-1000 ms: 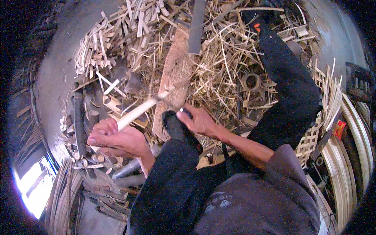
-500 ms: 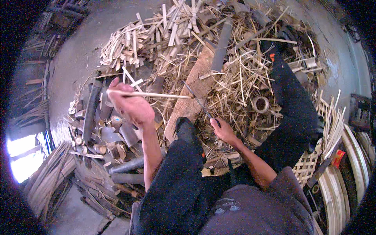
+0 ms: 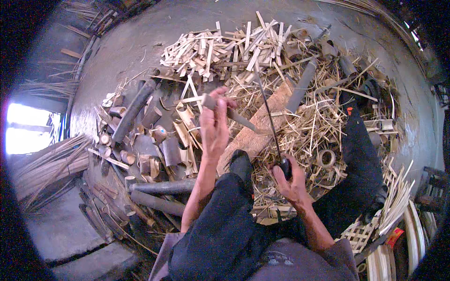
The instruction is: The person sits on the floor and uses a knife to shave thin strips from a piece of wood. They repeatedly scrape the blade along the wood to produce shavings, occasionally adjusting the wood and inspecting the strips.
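My left hand (image 3: 213, 125) is raised in front of me and closed around a short split bamboo piece (image 3: 234, 117) that points right and down. My right hand (image 3: 291, 182) rests lower, near my knee, gripping the black handle of a long thin knife (image 3: 269, 117). Its blade runs up and away over a brown wooden block (image 3: 269, 110) lying on the ground. The blade and the bamboo piece are apart. My legs in dark trousers (image 3: 229, 220) stretch out on either side of the block.
A pile of pale bamboo strips (image 3: 225, 51) lies beyond the block. Dark bamboo tubes (image 3: 133, 110) and cut rings lie to the left, thin shavings (image 3: 314, 126) to the right. A woven bamboo mat (image 3: 363, 232) and curved hoops (image 3: 415, 234) sit at the lower right.
My left hand lifted the bamboo piece off the block and up toward the middle. My right hand drew back toward my knee, and the knife now points away.
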Demonstrator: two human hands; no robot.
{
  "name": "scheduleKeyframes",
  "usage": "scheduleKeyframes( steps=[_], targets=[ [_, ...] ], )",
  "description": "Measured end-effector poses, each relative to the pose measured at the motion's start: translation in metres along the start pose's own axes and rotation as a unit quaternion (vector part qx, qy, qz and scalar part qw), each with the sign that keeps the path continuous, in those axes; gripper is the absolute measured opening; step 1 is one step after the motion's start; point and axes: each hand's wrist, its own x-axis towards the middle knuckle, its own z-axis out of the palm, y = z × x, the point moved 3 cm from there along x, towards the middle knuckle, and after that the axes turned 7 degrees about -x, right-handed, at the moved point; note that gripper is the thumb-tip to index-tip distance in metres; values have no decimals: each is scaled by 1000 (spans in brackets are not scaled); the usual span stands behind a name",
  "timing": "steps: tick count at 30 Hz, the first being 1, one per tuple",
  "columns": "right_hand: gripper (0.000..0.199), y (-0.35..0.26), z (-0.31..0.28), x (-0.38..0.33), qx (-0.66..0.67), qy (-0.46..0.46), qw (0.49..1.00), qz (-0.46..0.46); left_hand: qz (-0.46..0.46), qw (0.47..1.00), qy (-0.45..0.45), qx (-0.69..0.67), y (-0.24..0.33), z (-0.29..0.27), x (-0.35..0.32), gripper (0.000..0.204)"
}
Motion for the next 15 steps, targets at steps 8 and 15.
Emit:
scheduleKeyframes(
  steps=[8,15],
  targets=[
    [64,-118,-47,3,37,-82,995,-44,5,935,-76,-346,-26,45,-21,45],
    [43,-144,-35,-3,173,-105,976,85,50,939,-183,-287,-14,51,-42,38]
  ],
)
